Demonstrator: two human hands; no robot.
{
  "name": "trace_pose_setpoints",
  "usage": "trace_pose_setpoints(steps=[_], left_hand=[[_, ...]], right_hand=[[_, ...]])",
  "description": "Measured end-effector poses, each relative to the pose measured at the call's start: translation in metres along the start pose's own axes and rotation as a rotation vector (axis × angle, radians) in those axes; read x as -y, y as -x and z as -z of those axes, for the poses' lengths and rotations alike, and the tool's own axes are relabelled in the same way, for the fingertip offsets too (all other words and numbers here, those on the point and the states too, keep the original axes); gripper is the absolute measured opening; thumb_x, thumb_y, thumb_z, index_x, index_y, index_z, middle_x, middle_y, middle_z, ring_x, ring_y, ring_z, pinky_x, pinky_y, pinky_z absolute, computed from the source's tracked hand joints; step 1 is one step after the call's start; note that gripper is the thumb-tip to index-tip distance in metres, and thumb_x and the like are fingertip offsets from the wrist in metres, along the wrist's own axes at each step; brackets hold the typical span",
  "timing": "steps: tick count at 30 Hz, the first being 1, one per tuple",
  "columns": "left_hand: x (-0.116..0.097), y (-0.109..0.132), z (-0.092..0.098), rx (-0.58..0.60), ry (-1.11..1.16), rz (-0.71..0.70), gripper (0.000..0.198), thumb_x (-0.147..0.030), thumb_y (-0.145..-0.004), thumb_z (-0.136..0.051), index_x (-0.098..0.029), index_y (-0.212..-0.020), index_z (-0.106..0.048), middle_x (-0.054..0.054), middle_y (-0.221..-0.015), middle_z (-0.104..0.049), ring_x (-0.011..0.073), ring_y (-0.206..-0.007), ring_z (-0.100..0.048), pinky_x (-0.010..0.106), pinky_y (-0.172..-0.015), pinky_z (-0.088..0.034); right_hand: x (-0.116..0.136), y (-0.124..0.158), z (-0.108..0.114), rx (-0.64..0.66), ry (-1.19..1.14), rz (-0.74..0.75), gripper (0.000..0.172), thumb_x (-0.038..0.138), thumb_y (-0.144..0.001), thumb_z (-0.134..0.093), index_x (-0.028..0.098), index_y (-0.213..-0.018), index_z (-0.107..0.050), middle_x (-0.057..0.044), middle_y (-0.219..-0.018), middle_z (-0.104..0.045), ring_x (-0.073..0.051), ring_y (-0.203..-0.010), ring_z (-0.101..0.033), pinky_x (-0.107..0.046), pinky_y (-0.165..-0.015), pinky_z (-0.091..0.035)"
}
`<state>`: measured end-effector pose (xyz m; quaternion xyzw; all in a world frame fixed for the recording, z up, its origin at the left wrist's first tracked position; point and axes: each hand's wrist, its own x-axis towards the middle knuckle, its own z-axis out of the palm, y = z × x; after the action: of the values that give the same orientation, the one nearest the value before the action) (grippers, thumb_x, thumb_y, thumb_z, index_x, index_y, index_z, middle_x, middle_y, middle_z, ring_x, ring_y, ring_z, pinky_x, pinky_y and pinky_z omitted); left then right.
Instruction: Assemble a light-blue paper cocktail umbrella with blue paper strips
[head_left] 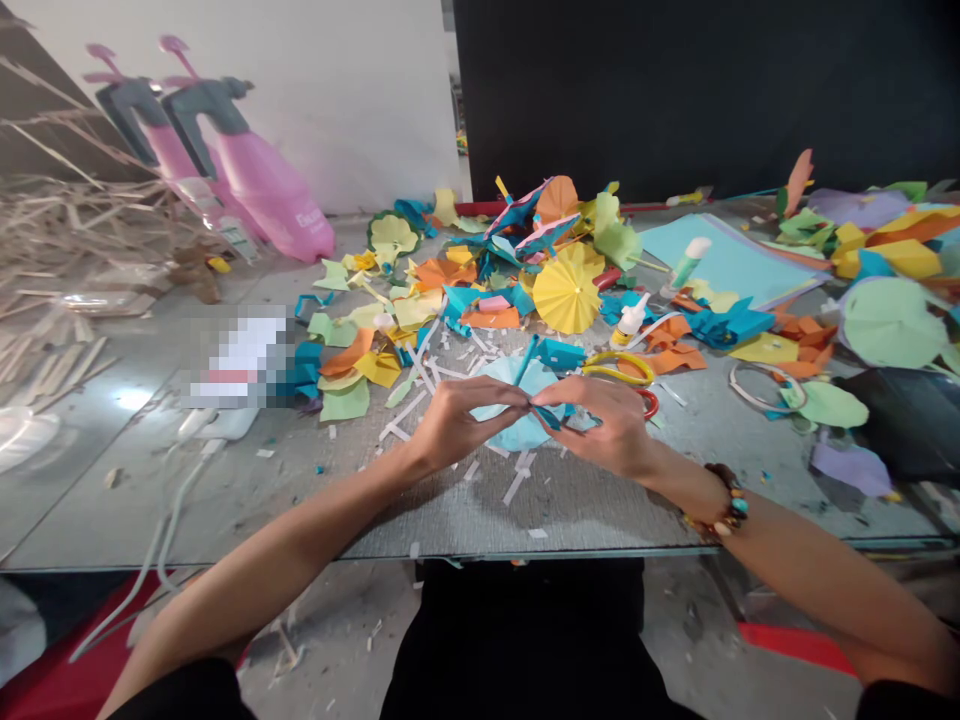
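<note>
My left hand (457, 415) and my right hand (611, 425) meet over the near middle of the table. Their fingertips pinch a folded piece of dark blue paper (527, 362), one narrow end of which sticks up between them. Fingers hide part of its shape. Below the hands lies a pale blue paper circle (517, 437) among white paper strips (517, 480). Just beyond my right hand rest yellow-handled scissors (619, 368), and a red handle loop (649, 404) shows beside them. A small white glue bottle (631, 320) stands farther back.
Coloured paper scraps and a yellow pleated paper disc (566, 290) cover the table's middle. A glue stick (686, 265) is by light blue sheets (731, 260). Pink spray bottles (270, 195) and wooden sticks (56, 220) stand left. White cables (169, 520) hang over the front edge.
</note>
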<state>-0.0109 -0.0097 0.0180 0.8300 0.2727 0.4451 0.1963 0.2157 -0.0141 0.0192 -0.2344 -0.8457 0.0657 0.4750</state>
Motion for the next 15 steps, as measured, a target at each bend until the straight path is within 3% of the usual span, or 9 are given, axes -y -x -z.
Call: trace_pose_setpoints(steps=[6,15], left_hand=[[-0.002,0.0031,-0.0037,-0.142,-0.036,0.076,0.015,-0.022,-0.086,-0.077,-0.018,-0.099,-0.073,0.002,-0.09,-0.078,0.0123,-0.082,-0.074,0.024,-0.079,-0.06],[-0.0015,0.0027,-0.0033,-0.168,-0.098,-0.063,0.015,-0.017,-0.087,-0.076,-0.019,-0.101,-0.071,0.003,-0.092,-0.078,0.0119,-0.085,-0.074,0.025,-0.08,-0.061]], right_hand=[[0.0016,-0.0022,-0.0031,-0.07,0.021,0.035,0.026,0.006,-0.084,-0.07,0.024,-0.102,-0.066,-0.003,-0.091,-0.076,-0.018,-0.084,-0.074,-0.03,-0.077,-0.061],[0.0047,-0.0049,-0.0035,-0.074,-0.056,-0.019,0.019,0.008,-0.086,-0.069,0.023,-0.097,-0.067,-0.004,-0.093,-0.076,-0.018,-0.087,-0.074,-0.031,-0.077,-0.06]])
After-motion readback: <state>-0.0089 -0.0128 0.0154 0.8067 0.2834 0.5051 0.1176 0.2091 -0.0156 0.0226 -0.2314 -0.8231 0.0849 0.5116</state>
